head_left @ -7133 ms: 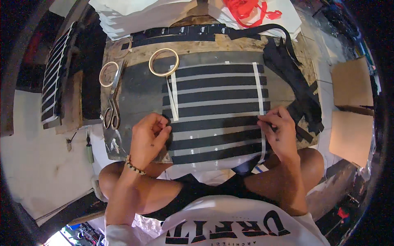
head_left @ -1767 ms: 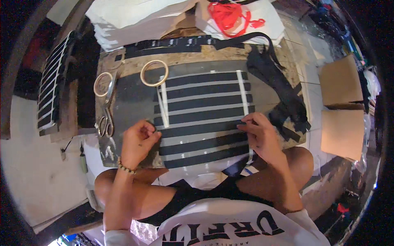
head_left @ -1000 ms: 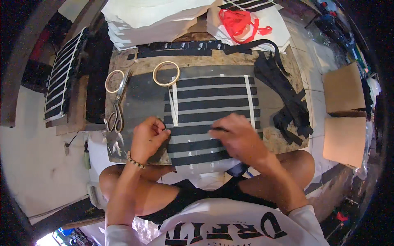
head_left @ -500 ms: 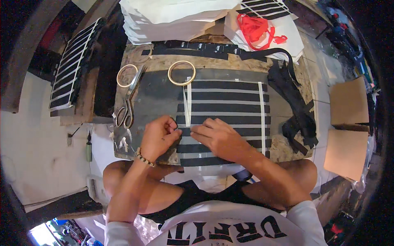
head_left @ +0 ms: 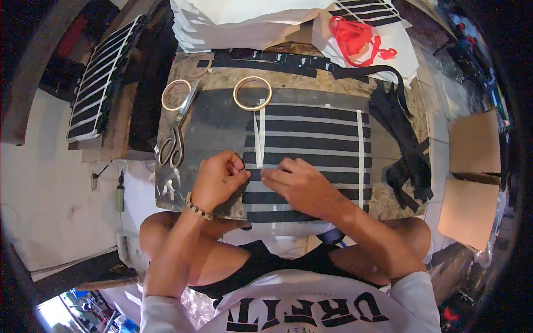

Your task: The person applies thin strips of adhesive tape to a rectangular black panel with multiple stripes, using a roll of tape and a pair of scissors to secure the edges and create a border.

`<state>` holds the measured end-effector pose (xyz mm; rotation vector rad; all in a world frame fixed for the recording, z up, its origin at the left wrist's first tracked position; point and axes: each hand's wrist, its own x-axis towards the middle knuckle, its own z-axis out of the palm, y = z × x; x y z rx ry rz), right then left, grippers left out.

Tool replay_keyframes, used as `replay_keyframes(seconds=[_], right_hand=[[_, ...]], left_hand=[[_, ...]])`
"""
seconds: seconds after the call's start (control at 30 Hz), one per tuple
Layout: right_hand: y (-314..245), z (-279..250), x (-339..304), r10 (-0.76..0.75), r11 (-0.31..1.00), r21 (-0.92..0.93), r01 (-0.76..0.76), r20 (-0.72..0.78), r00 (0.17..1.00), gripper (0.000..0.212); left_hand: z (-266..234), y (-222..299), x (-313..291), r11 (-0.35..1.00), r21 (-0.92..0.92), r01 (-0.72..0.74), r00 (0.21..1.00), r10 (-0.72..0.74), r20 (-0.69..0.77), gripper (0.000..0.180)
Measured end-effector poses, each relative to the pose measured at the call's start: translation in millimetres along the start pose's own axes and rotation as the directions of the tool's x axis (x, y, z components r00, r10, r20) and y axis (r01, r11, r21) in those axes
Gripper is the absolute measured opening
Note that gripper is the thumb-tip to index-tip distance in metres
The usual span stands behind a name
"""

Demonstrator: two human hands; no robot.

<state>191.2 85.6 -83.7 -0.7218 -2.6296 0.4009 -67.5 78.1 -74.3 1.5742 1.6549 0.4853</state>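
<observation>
A row of parallel black fabric strips point(head_left: 316, 127) lies across a dark board on the work table, crossed by a white tape band point(head_left: 360, 155) at the right and a shorter tape length point(head_left: 260, 139) at the left. My left hand point(head_left: 222, 176) is closed, thumb and fingers pinched at the left end of one strip. My right hand point(head_left: 300, 186) rests over the strips just right of it, its fingers bent together with their tips on the same strip, below the tape's loose end. A masking tape roll point(head_left: 252, 108) lies at the top of that tape.
Scissors point(head_left: 179, 130) and another tape roll point(head_left: 176, 95) lie at the left of the board. Loose black strips point(head_left: 400, 144) heap at the right. White sheets point(head_left: 239, 33) and a red ribbon point(head_left: 352, 41) are at the back. Cardboard boxes point(head_left: 472, 211) stand on the right.
The whole view has shifted slightly. Both hands stay at nearly the same place on the strip, with only small finger movement.
</observation>
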Motion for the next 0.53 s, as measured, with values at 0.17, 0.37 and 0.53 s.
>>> replay_keyframes(seconds=[0.17, 0.37, 0.53], right_hand=[[-1, -3, -1, 0.029, 1.0, 0.001, -0.029, 0.061, 0.998, 0.042], [-1, -5, -2, 0.023, 1.0, -0.007, -0.022, 0.075, 0.997, 0.041], [0, -3, 0, 0.01, 1.0, -0.012, -0.009, 0.1, 0.995, 0.043]], left_hand=[[-13, 3, 12, 1.0, 0.006, -0.013, 1.0, 0.013, 0.025, 0.021], [-43, 20, 82, 0.964, 0.263, -0.039, 0.992, 0.069, -0.106, 0.036], [-33, -4, 152, 0.906, 0.421, -0.043, 0.897, 0.221, -0.384, 0.051]])
